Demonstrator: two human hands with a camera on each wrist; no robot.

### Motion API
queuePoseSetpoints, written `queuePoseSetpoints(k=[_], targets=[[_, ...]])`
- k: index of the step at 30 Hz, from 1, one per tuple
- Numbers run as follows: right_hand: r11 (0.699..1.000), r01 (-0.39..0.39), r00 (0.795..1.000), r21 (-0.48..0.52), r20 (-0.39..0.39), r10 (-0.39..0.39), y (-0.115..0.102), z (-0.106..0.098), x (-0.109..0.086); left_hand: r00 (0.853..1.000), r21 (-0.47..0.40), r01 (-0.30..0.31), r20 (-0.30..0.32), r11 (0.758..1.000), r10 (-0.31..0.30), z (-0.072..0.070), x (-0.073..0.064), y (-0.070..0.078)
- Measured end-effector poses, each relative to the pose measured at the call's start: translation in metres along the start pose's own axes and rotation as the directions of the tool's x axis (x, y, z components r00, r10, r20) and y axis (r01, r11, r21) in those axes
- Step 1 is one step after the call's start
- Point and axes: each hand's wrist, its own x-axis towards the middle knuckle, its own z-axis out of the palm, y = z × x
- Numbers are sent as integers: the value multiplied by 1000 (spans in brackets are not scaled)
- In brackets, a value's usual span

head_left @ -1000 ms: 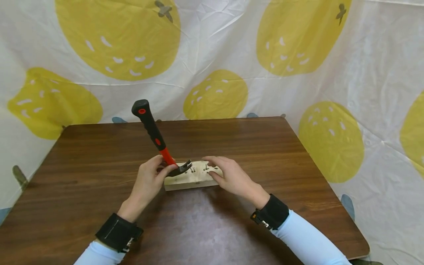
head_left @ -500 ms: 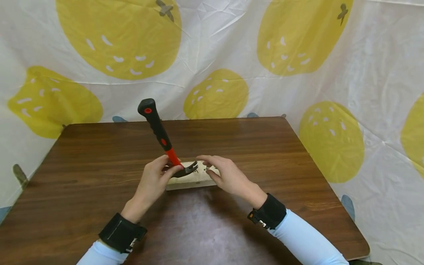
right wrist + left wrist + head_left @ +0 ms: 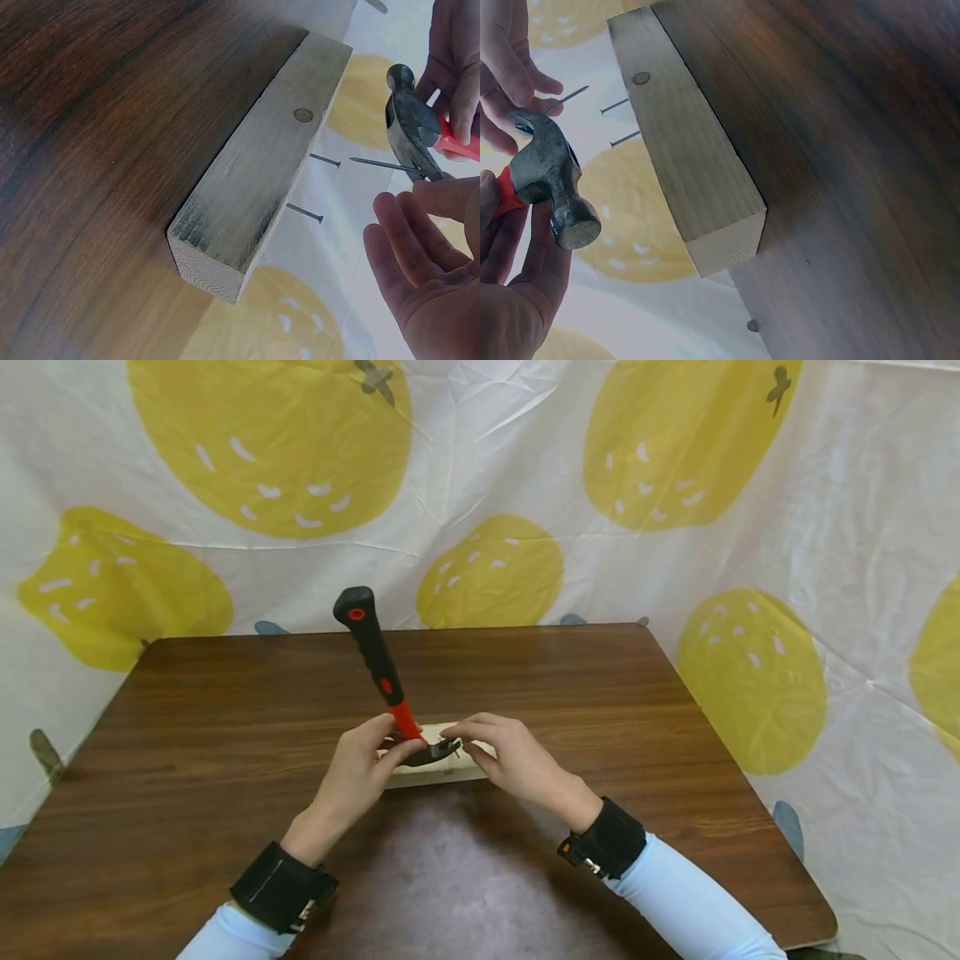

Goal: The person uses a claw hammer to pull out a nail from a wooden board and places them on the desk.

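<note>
My left hand [image 3: 360, 768] grips a claw hammer [image 3: 377, 652] close to its head, the black and red handle pointing up and leaning left. A loose nail [image 3: 381, 163] sits at the hammer's claw, its point sticking out toward the wooden block [image 3: 255, 157]. My right hand [image 3: 517, 760] is beside the claw with loosely bent fingers, thumb and forefinger around the claw tip; whether they touch it is unclear. Two nails, an upper nail [image 3: 325, 160] and a lower nail [image 3: 305, 214], stand partly driven in the block's top.
The block lies on a brown wooden table [image 3: 600, 693]. Behind the table hangs a white curtain [image 3: 480, 460] printed with yellow fruit. A black band [image 3: 281, 887] is on the left wrist and another band [image 3: 607, 847] on the right.
My left hand has carried the hammer rightward over the block, bringing its claw to my right fingers. My right hand has shifted slightly left.
</note>
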Motion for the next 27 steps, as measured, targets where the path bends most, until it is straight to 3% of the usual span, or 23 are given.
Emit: queuePoseSetpoints(k=[27], targets=[[997,3,1000,74,23,-5,3,4,-1,999,-19,-28,18,999,29,2,2,10]])
